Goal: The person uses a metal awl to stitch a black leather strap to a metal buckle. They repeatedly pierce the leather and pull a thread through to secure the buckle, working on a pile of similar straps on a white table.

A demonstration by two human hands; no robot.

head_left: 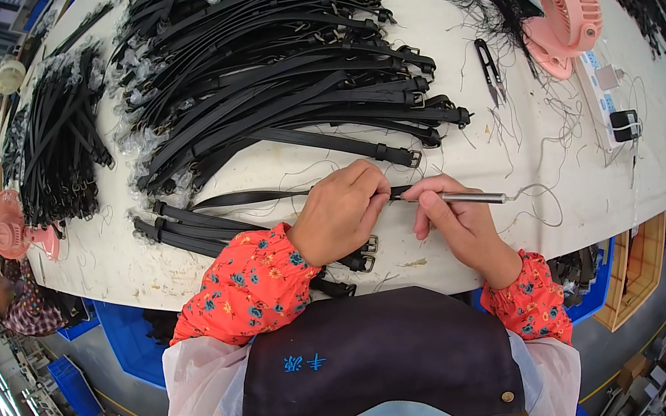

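Observation:
My left hand (339, 213) is closed on a narrow black belt (254, 197), whose strap runs off to the left across the table. My right hand (466, 231) grips a slim silver pen-shaped metal tool (477, 198) between thumb and fingers. A thin grey cord trails from the tool's right end. Its other end points toward the belt between my hands; whether they touch is too small to tell. Just beyond my hands lies another black belt (333, 144) with a metal buckle. More buckled belts (202, 232) rest beneath my left forearm.
A large heap of black belts (286, 57) covers the table's (477, 152) far left, with a smaller bundle (62, 136) beyond. Black thread snips (489, 72), a pink fan (565, 24) and a white power strip (599, 101) stand far right. Loose threads are scattered about.

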